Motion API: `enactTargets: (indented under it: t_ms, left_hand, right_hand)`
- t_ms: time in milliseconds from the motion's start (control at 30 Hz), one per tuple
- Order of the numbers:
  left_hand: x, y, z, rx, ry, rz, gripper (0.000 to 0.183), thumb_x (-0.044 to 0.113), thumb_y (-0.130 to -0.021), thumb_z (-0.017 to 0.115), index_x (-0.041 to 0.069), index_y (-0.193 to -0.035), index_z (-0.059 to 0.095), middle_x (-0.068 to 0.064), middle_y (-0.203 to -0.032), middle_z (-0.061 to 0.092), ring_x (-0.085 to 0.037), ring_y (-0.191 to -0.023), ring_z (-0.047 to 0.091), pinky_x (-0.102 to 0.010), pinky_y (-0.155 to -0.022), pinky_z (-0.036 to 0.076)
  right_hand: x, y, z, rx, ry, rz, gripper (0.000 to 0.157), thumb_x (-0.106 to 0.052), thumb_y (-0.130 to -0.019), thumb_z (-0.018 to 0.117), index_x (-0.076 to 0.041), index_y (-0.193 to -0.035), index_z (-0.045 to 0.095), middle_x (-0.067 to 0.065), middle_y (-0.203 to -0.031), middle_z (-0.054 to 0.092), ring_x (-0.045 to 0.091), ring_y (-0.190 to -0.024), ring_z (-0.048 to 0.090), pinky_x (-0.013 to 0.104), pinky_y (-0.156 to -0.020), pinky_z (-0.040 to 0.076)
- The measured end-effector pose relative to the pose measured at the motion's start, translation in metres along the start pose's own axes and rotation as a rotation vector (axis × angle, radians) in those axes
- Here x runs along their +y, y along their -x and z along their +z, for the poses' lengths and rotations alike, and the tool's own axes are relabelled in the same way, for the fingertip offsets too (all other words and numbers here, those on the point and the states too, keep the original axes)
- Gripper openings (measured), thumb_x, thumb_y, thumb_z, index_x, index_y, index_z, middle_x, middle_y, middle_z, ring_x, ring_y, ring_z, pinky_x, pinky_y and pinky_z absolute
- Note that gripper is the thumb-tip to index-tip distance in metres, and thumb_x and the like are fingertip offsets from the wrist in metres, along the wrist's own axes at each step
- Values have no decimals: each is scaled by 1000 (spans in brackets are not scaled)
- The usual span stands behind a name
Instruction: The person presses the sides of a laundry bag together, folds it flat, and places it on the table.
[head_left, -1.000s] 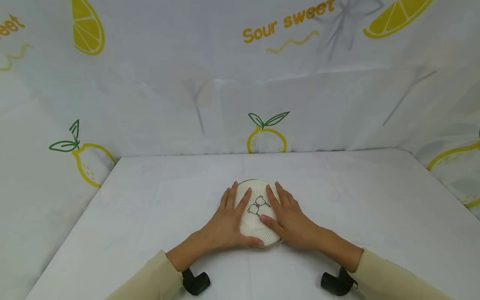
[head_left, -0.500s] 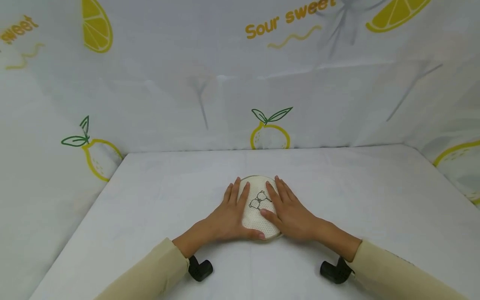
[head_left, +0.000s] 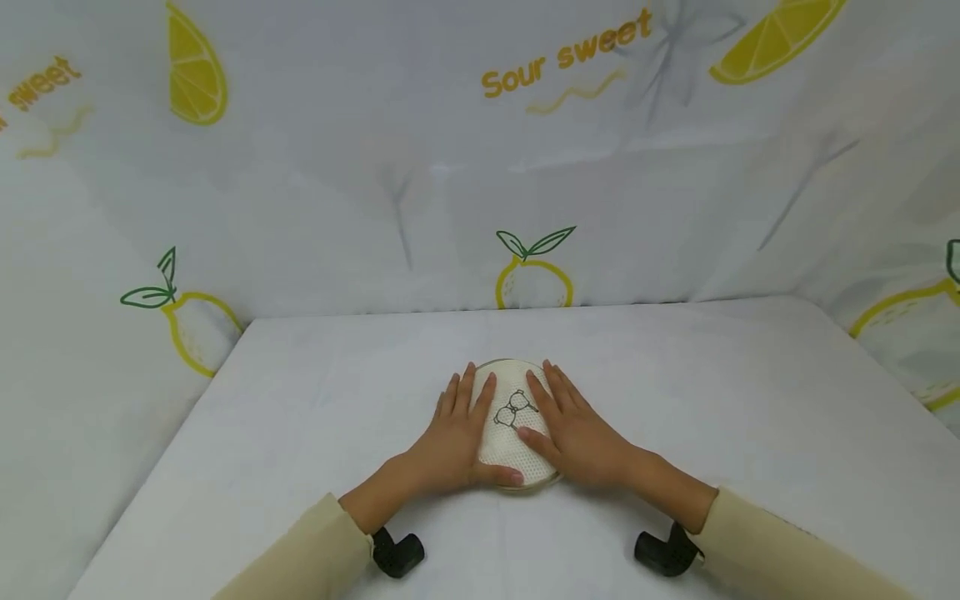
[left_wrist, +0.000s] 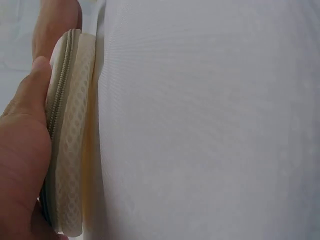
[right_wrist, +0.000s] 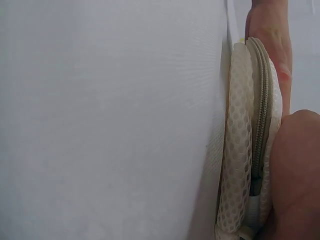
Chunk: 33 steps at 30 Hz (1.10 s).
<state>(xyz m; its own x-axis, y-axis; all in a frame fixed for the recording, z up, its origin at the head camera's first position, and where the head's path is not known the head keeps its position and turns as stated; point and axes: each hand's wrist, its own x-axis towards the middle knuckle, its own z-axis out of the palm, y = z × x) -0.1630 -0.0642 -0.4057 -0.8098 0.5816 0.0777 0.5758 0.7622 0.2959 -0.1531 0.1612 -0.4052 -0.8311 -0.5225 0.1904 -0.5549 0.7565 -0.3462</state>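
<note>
A round cream mesh zip bag (head_left: 516, 454), printed with a small dark line drawing, lies on the white table. Both hands rest on it with fingers spread and mostly straight. My left hand (head_left: 453, 442) covers its left side, thumb along the near edge. On the right side lies my right hand (head_left: 585, 437), its thumb reaching toward the drawing. In the left wrist view, a zipper (left_wrist: 61, 85) runs round the side of the bag above a puffy mesh wall (left_wrist: 72, 165). The right wrist view shows the zipper (right_wrist: 261, 115) too, with the palm against the bag's top.
White cloth covers the table (head_left: 337, 375). A white curtain (head_left: 300, 208) with lemon prints and lettering stands behind and at both sides. Black angled pieces (head_left: 399, 556) stick out under the left cuff and, likewise, under the right cuff (head_left: 708, 512).
The head view has shifted slightly. The hands stay on the bag in nearly the same pose, and the bag itself shows no clear movement on the table.
</note>
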Motion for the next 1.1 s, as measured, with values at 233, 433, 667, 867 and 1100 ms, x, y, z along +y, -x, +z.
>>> enactTargets:
  t_ms: [233, 433, 667, 867, 1100]
  left_hand:
    - [-8, 3, -5, 174, 140, 108, 96, 66, -86, 53, 7, -153, 17, -16, -156, 12, -36, -140, 18, -51, -107, 29]
    - [-31, -13, -31, 448, 236, 410, 54, 42, -98, 50, 4, -138, 47, -8, -134, 48, -22, -126, 44, -39, -101, 40]
    - [-51, -59, -44, 295, 162, 819, 39, 23, -104, 38, 0, -131, 54, -11, -134, 53, -25, -129, 44, -38, -107, 33]
    - [-49, -80, -29, -3, 73, 837, 45, 20, -103, 40, 3, -145, 40, -5, -149, 38, -21, -141, 25, -34, -114, 17]
    - [-47, -86, -16, -128, 88, 789, 49, 25, -106, 30, 5, -150, 28, -4, -155, 26, -22, -144, 15, -34, -115, 11]
  right_hand:
    - [-3, 3, -15, 19, -23, -1, 70, -47, -100, 43, -4, -152, 21, 24, -155, 10, 42, -141, 9, 60, -108, 19]
    - [-1, 0, -52, 92, 66, -357, 51, -38, -98, 54, -16, -143, 43, 4, -151, 34, 28, -140, 24, 52, -105, 32]
    - [-11, -15, -42, -9, 187, -986, 55, -34, -95, 55, -12, -144, 42, 9, -149, 36, 25, -138, 31, 42, -110, 28]
    - [-11, -26, -20, -133, 238, -1107, 66, -44, -97, 46, -11, -151, 27, 7, -156, 23, 24, -143, 19, 42, -113, 20]
    - [-5, -31, -12, -162, 238, -1111, 76, -49, -96, 46, -4, -152, 21, 11, -157, 17, 24, -143, 17, 38, -114, 19]
